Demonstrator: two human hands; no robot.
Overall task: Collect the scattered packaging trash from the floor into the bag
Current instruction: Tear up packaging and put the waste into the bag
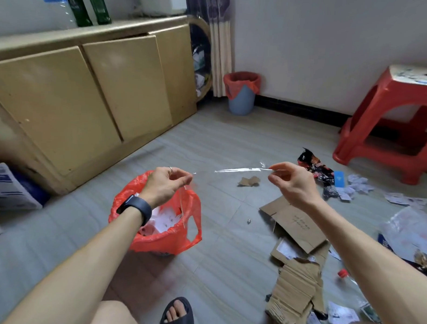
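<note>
Grey floor tiles (208, 137) are running between a tan wooden cabinet (89, 97) on the left and a red plastic stool (390, 119) on the right, with a blue waste bin lined in red plastic (241, 99) standing by the far wall. A person is crouching over a red thin plastic bag (166, 242), which is sitting open on the floor and already holding white paper scraps (165, 220).

The left hand (164, 184), wearing a black wrist band (136, 207), is hovering just above the bag's mouth, its thumb and forefinger pinching together on one end of a long clear plastic strip (238, 170). The right hand (294, 186) is pinching the other end, fingers closed on it, so the strip is stretching between the two hands above the floor, to the right of the bag.

More trash is lying on the floor to the right: flattened brown cardboard pieces (300, 223), a small torn cardboard scrap (249, 181), a crumpled black-and-red foil wrapper (314, 165), and loose white papers (407, 200) nearer the stool.
</note>
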